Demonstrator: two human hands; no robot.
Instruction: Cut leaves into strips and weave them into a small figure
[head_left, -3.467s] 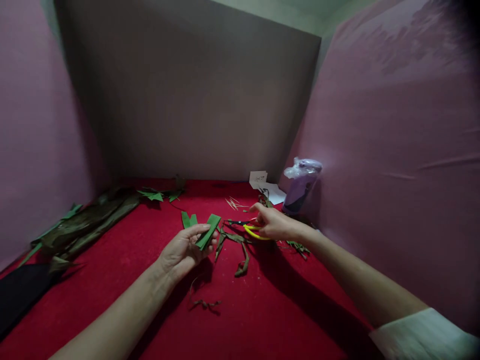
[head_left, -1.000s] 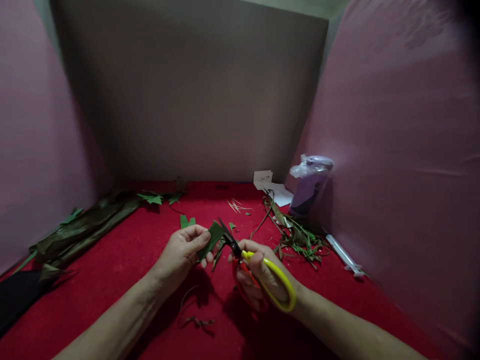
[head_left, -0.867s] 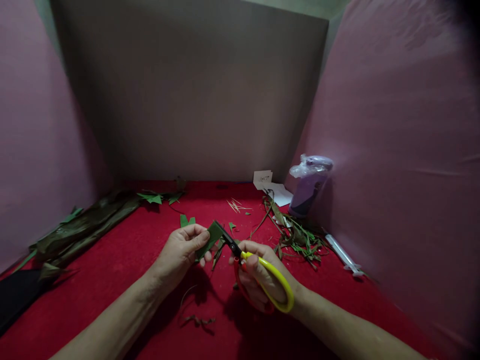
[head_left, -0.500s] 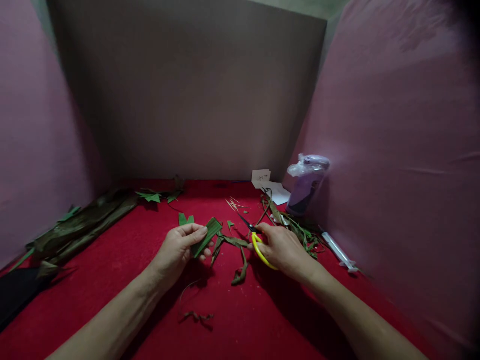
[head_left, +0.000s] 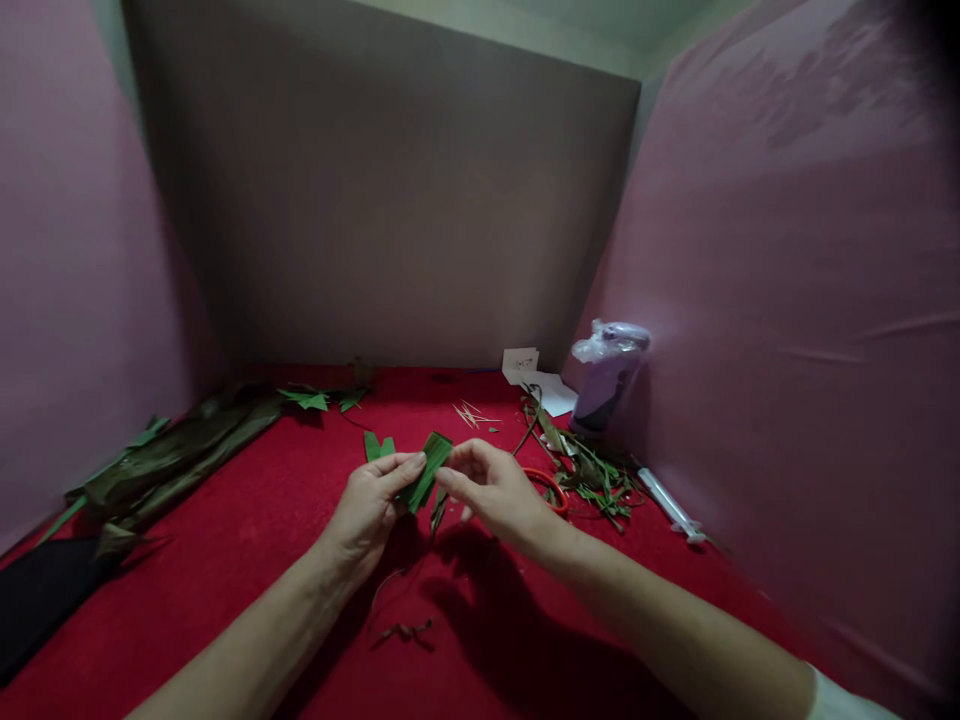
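Note:
My left hand (head_left: 371, 505) is closed on a folded green leaf strip (head_left: 427, 466), thumb on top, held just above the red cloth (head_left: 247, 540). My right hand (head_left: 491, 488) sits right beside it, its thumb and fingers curled, fingertips touching the strip's right edge. The scissors (head_left: 546, 484) lie on the cloth behind my right hand; only part of a red-orange handle loop shows.
Long dark leaves (head_left: 172, 455) are piled along the left wall, with green offcuts (head_left: 307, 399) at the back. Leaf trimmings (head_left: 592, 470), a syringe (head_left: 671, 508), a purple wrapped bottle (head_left: 604, 378), white paper (head_left: 536, 375) and toothpicks (head_left: 469, 411) lie at the right. A scrap (head_left: 405, 631) lies near me.
My right hand set the scissors down on the cloth at the right and came back to the leaf strip. My left hand kept hold of the strip throughout.

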